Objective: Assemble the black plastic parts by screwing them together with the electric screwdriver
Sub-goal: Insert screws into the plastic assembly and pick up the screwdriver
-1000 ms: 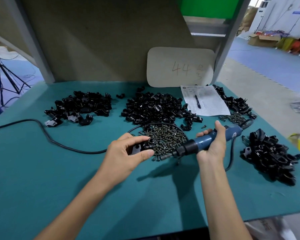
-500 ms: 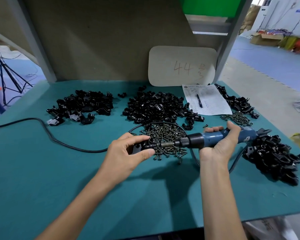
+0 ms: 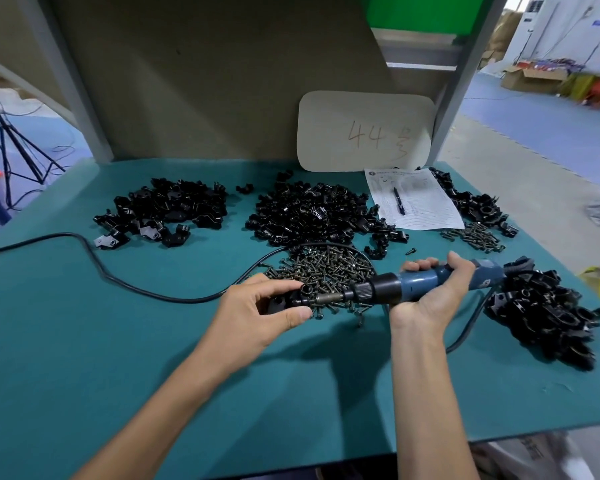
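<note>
By the screw pile (image 3: 326, 268) on the bench (image 3: 136, 358), my left hand (image 3: 257, 313) pinches a black plastic part (image 3: 293, 299) as my right hand (image 3: 433, 294) grips the electric screwdriver (image 3: 413, 287), bit meeting the part; driving the screw squarely home looks next.

Two hands (image 3: 253, 317) (image 3: 437, 294), one screwdriver (image 3: 383, 291), one pen (image 3: 398, 201).

Teal table (image 3: 84, 358), beige back panel (image 3: 222, 81), grey posts (image 3: 459, 98), blue floor (image 3: 551, 126)
</note>
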